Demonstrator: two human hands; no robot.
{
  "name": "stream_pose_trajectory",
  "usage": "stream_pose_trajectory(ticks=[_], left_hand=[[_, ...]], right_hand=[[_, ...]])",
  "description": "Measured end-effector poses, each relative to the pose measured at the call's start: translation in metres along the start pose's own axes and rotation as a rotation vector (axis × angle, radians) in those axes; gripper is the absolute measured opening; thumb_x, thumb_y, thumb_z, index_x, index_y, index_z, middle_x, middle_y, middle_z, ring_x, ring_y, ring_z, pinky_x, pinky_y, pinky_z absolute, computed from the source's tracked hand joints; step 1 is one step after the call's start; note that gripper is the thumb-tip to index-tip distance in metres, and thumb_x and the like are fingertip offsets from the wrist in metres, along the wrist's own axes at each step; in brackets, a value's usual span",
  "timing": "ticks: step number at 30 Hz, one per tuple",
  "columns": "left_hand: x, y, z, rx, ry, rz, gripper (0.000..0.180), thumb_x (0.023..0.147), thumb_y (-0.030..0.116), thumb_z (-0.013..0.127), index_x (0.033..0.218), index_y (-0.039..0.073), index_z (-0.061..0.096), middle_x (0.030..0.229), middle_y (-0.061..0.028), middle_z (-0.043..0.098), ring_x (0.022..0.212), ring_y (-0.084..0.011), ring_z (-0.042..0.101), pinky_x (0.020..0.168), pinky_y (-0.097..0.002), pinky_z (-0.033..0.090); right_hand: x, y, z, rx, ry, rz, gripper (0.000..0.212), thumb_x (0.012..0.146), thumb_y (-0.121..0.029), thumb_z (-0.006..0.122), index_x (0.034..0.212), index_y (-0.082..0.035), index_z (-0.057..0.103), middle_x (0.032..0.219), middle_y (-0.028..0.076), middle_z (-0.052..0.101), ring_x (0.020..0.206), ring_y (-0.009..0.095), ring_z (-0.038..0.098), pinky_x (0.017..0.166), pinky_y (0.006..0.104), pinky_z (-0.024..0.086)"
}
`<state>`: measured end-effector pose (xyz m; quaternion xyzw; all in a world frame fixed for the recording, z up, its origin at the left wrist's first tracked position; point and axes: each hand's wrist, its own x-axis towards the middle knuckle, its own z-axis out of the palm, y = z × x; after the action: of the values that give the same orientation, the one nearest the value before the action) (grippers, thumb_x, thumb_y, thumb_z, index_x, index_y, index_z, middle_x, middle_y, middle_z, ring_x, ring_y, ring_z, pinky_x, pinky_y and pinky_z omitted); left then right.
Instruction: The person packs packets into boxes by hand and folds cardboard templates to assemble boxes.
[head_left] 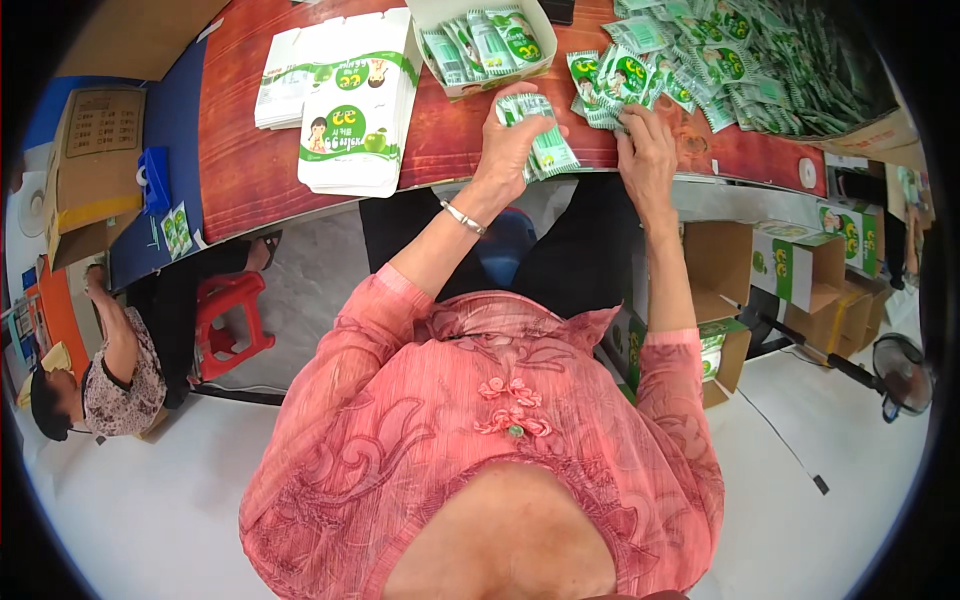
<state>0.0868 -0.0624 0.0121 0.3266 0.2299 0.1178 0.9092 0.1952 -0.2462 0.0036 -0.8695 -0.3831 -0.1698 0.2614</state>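
While your left hand grips a small bunch of green-and-white sachets between thumb and fingers, just on your side of the open box, your right hand is to the right of that box, its fingers bent against the near edge of a loose cluster of the same packets. Whether those right fingers pinch a packet or only rest there, you cannot tell from this view. Inside the open box, a row of sachets leans together. Farther to the right of the box, a large heap of sachets spreads over the red wood-grained table. Just left of the box, you have a stack of flat printed cartons, white and green, overlapping a second stack. Well to the left of the box are a brown carton, a blue holder and, farther out, another person.
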Motion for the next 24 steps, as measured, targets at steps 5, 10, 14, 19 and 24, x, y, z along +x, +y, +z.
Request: stream_pose_trajectory(ticks=[5, 10, 14, 19, 24], left_hand=[[0.001, 0.001, 0.001, -0.016, -0.001, 0.008, 0.043, 0.084, -0.003, 0.071, 0.119, 0.008, 0.050, 0.093, -0.0100, 0.064, 0.077, -0.0237, 0.070, 0.063, -0.0380, 0.060], [-0.001, 0.000, 0.004, -0.011, 0.033, -0.008, 0.041, 0.085, 0.004, 0.076, 0.116, 0.009, 0.050, 0.091, -0.0082, 0.064, 0.074, -0.0218, 0.069, 0.062, -0.0369, 0.060], [-0.001, 0.000, 0.001, -0.006, 0.058, -0.011, 0.041, 0.086, 0.007, 0.077, 0.115, 0.009, 0.048, 0.091, -0.0080, 0.064, 0.073, -0.0214, 0.069, 0.061, -0.0362, 0.060], [0.003, 0.000, -0.001, 0.042, 0.040, 0.005, 0.043, 0.085, 0.008, 0.078, 0.116, 0.009, 0.047, 0.091, -0.0079, 0.065, 0.074, -0.0214, 0.070, 0.061, -0.0359, 0.060], [0.002, -0.001, 0.003, 0.062, 0.070, 0.019, 0.043, 0.085, 0.008, 0.078, 0.116, 0.009, 0.047, 0.091, -0.0078, 0.065, 0.074, -0.0216, 0.070, 0.061, -0.0360, 0.060]], right_hand=[[0.012, -0.002, -0.011, 0.293, 0.039, 0.056, 0.023, 0.087, -0.012, 0.069, 0.108, -0.003, 0.067, 0.116, 0.012, 0.066, 0.100, 0.035, 0.061, 0.089, 0.0440, 0.049], [0.035, -0.011, 0.008, -0.014, 0.105, 0.105, 0.026, 0.087, -0.015, 0.071, 0.110, -0.003, 0.068, 0.113, 0.015, 0.067, 0.099, 0.035, 0.063, 0.088, 0.0448, 0.048], [0.035, -0.004, 0.020, -0.089, 0.003, 0.158, 0.026, 0.088, -0.018, 0.071, 0.109, -0.003, 0.069, 0.108, 0.017, 0.068, 0.097, 0.036, 0.064, 0.083, 0.0454, 0.049], [0.033, 0.003, 0.019, 0.046, 0.011, 0.252, 0.022, 0.089, -0.020, 0.070, 0.102, -0.002, 0.070, 0.101, 0.018, 0.069, 0.091, 0.038, 0.065, 0.076, 0.0473, 0.051], [0.040, -0.020, 0.018, -0.143, 0.061, 0.295, 0.018, 0.090, -0.018, 0.068, 0.097, -0.001, 0.071, 0.096, 0.018, 0.070, 0.086, 0.037, 0.066, 0.074, 0.0459, 0.051]])
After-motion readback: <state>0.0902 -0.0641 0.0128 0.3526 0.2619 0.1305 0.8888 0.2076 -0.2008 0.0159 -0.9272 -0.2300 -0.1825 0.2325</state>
